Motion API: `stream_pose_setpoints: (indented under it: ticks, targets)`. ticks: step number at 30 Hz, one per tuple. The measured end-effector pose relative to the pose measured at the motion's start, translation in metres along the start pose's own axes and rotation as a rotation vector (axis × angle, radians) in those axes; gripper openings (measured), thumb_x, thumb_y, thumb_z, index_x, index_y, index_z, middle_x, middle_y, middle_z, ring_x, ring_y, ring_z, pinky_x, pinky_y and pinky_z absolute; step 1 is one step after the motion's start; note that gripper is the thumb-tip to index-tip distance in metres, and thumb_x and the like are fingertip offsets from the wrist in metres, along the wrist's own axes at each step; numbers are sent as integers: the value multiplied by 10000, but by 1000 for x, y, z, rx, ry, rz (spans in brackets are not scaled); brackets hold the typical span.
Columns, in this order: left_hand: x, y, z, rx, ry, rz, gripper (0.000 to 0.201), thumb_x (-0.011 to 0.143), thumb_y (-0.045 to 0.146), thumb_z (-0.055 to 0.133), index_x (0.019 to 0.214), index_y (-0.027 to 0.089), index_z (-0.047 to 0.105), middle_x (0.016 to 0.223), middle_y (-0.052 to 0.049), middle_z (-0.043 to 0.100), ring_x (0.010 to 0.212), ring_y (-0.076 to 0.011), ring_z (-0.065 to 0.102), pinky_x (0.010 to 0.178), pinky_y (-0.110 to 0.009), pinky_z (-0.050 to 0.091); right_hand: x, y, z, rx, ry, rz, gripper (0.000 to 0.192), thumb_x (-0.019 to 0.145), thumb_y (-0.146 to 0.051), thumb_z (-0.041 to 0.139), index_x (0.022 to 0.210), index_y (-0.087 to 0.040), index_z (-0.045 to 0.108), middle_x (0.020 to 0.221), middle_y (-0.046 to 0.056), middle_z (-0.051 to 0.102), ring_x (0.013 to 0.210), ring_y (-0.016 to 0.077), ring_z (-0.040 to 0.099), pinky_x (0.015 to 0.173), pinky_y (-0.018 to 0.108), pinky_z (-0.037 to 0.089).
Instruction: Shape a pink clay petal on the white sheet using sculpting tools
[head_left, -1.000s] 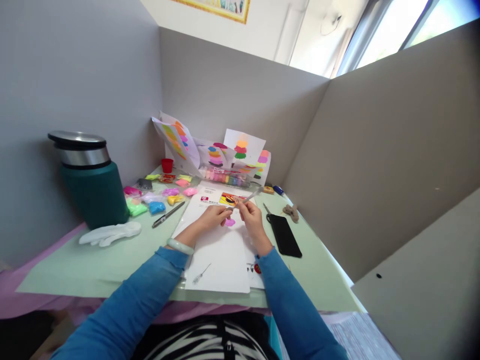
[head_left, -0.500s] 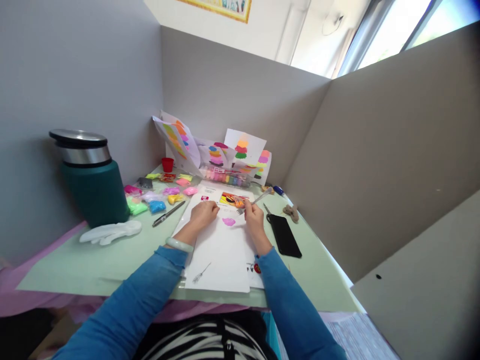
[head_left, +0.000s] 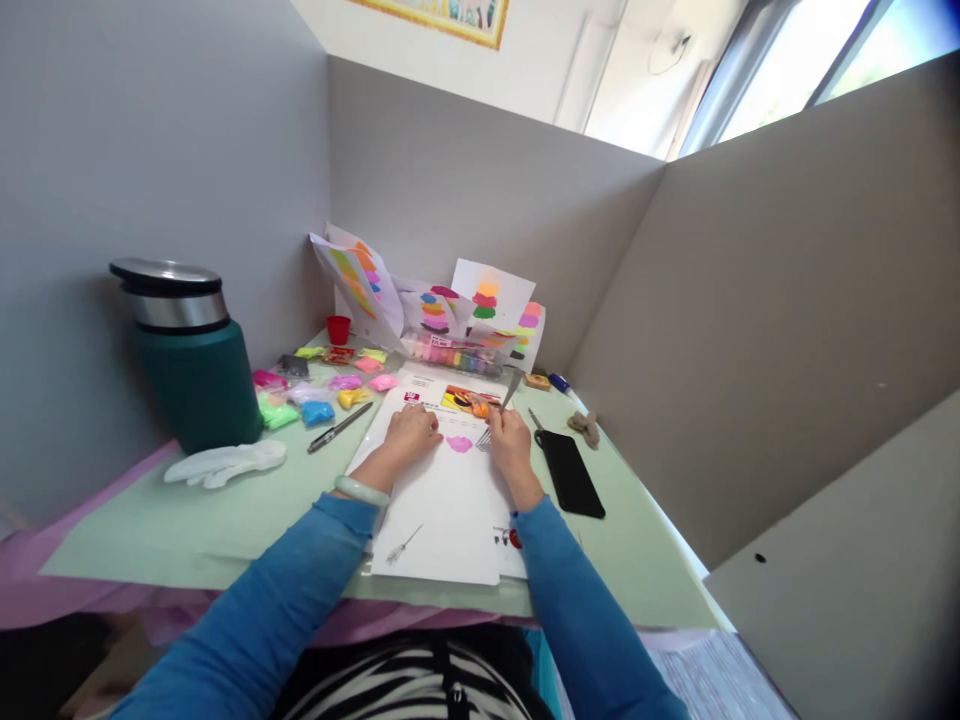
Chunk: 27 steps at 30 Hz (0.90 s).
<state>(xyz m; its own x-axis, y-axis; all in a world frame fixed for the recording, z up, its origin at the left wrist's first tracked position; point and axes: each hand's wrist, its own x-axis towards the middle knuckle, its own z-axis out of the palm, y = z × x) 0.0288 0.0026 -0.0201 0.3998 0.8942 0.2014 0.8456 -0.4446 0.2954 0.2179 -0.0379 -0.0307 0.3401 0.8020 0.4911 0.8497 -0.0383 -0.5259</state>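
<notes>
A flat pink clay patch point(head_left: 459, 443) lies on the white sheet of paper point(head_left: 442, 505) in front of me. My left hand point(head_left: 411, 431) rests on the paper just left of the patch, fingers curled, holding nothing that I can see. My right hand point(head_left: 510, 438) grips a clear plastic fork-like tool point(head_left: 501, 404); its tines point down at the paper right beside the patch. A printed card with an orange picture point(head_left: 468, 400) lies just beyond the hands.
A green thermos point(head_left: 193, 358) and a white glove point(head_left: 225, 463) sit left. Small clay bags point(head_left: 315, 392), a pen point(head_left: 339, 427), a red cup point(head_left: 338, 329), a clay box point(head_left: 454, 354) and colour sheets point(head_left: 487, 296) are behind. A black phone point(head_left: 569, 472) lies right. Grey partitions surround the desk.
My left hand has come off the pink patch and moved left onto the paper. My right hand has tipped the tool so that its tines point down next to the patch.
</notes>
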Motion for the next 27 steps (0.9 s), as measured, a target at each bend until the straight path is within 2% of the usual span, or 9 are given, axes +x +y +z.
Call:
stream_pose_setpoints:
  ticks: [4,7,11,14,17,22,27]
  targets:
    - [1,0,0,8,-8,5,272,779,334,535,946,195,699,1075,-115,627,1086,-285,518,921,-376,403,-1,4,-1,-50,-79,-5,329,921,-348,395,836,-175,661,903,62,648,842,160,584,743,223,380]
    - [1,0,0,23,-12,7,284,783,339,526,952,192,700,1073,-120,624,1079,-293,522,911,-392,408,-1,5,-4,-69,-101,50,344,908,-380,406,820,-173,665,889,66,662,804,166,588,688,227,379]
    - [-1,2,-2,31,-10,11,288,784,328,521,960,186,700,1071,-123,625,1072,-293,528,904,-392,411,0,5,-5,117,-55,112,392,898,-434,384,817,-169,661,778,45,672,719,171,589,614,227,376]
    - [-1,3,-3,37,-14,9,291,783,324,522,967,186,701,1080,-125,626,1077,-293,531,904,-391,412,1,5,-2,241,-106,105,367,871,-426,421,802,-163,668,738,36,676,712,169,598,617,219,385]
    - [-1,3,-4,42,-16,5,294,782,327,527,969,185,703,1082,-128,627,1080,-294,534,902,-387,416,2,5,1,206,-180,130,349,845,-411,452,744,-162,674,679,33,666,695,172,598,616,220,386]
    - [-1,4,-4,38,-17,6,292,783,325,530,964,176,704,1078,-131,632,1077,-299,534,899,-398,417,4,6,2,171,-212,225,314,833,-372,463,803,-157,690,670,32,671,693,169,605,591,217,379]
    - [-3,5,-4,49,-11,-11,286,787,329,522,960,188,701,1083,-115,636,1077,-282,535,906,-389,414,3,2,4,92,-251,197,318,846,-351,465,763,-150,698,729,64,690,723,172,611,628,224,382]
